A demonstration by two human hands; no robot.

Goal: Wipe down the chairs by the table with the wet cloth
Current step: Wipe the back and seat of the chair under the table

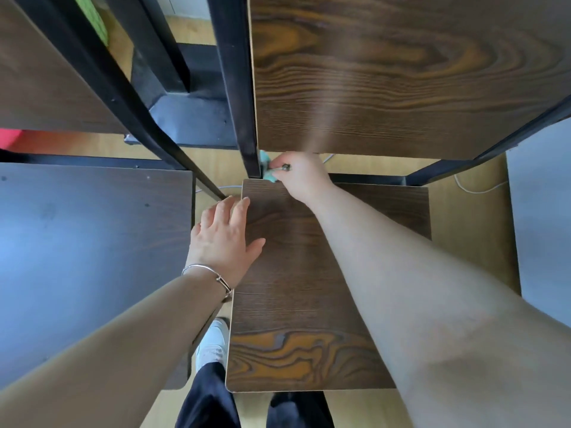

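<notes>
Head view straight down on a wood-grain chair seat (309,304) at frame centre, with its backrest panel (386,72) towards 12 o'clock. Right hand (301,174) is at the seat's rear-left corner, about 11 o'clock of the seat, with fingers curled tight round a teal cloth (268,176). The cloth is mostly hidden by the hand; its visible part is pressed against the foot of the black frame post (238,88), just above the seat edge. Left hand (221,239) lies flat and open at 9 o'clock of the seat, fingers spread and straight, palm on the left rim, thumb pointing to 3 o'clock; it holds nothing. There is a silver bracelet (213,273) on the left wrist. A second chair sits at 9 o'clock of frame, with a dark glossy seat (92,257) and its back panel (40,72) at 10 o'clock. Light wood floor (472,236) shows between the chairs, with a white cable (475,188) at 3 o'clock of the right hand. A white shoe (213,344) and dark trousers (210,396) are at 6 o'clock. A red object (18,140) is at the left edge and something green (92,17) at 11 o'clock; I can't tell what either is.
</notes>
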